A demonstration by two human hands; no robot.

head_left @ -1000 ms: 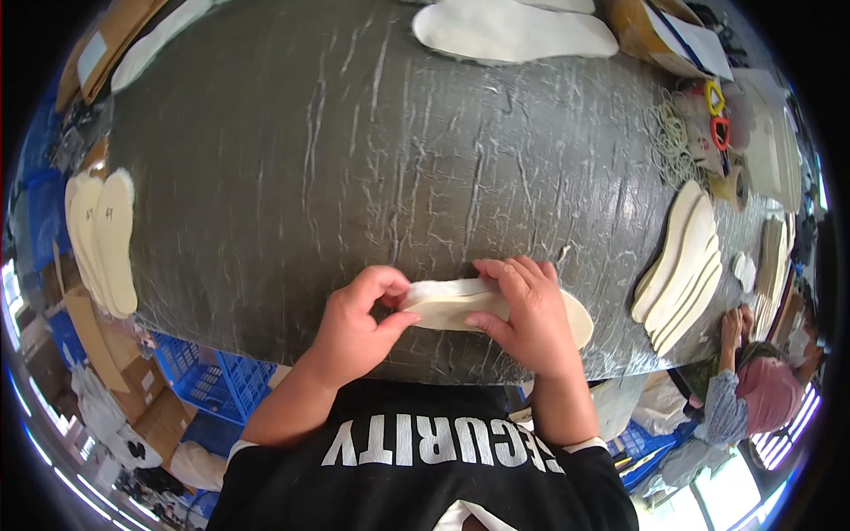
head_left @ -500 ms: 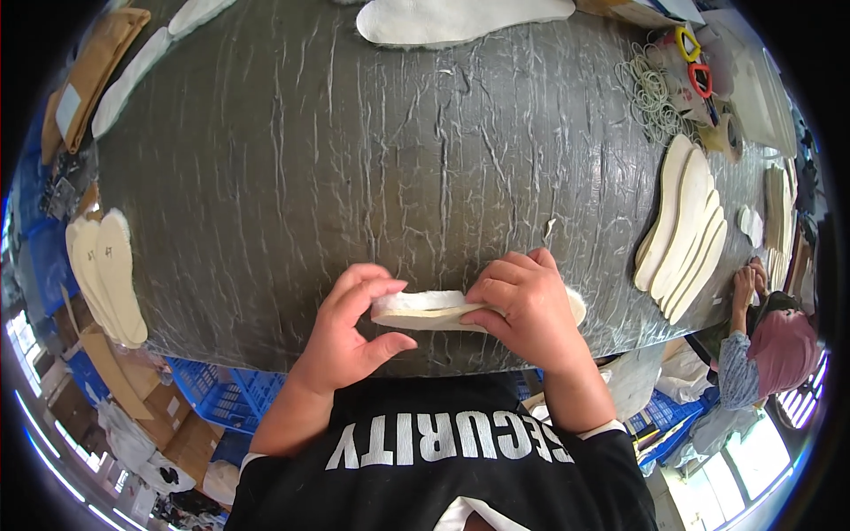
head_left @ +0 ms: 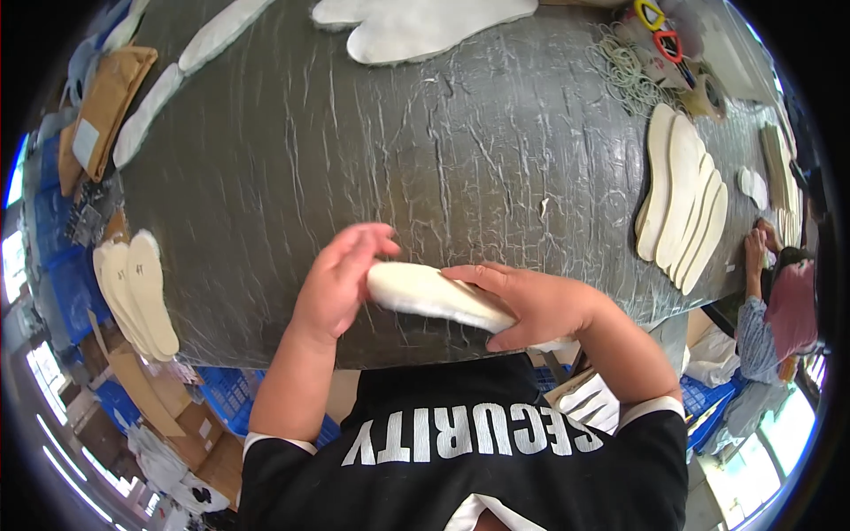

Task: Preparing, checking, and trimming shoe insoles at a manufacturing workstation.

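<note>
Close to the table's near edge is a cream insole [head_left: 425, 290] with a white fluffy underside, its smooth face turned up. My right hand [head_left: 547, 305] grips its right part, thumb on the near edge and fingers over the far edge, hiding that end. Beside the insole's left tip, my left hand [head_left: 335, 281] has its fingers loosely stretched out and a little blurred. It holds nothing that I can see; whether it touches the tip, I cannot tell.
Several cream insoles [head_left: 677, 190] lie fanned out at right, more insoles [head_left: 146, 292] at left. White fleece insoles [head_left: 425, 31] lie at the far edge. Scissors [head_left: 666, 44], elastic bands [head_left: 620, 71] and a tape roll [head_left: 708, 96] sit far right. A co-worker [head_left: 784, 305] is beyond.
The insole has turned from edge-on to smooth face up. My right hand has shifted over its right part; my left hand has risen slightly, its fingers now pointing away. The view has shifted a little.
</note>
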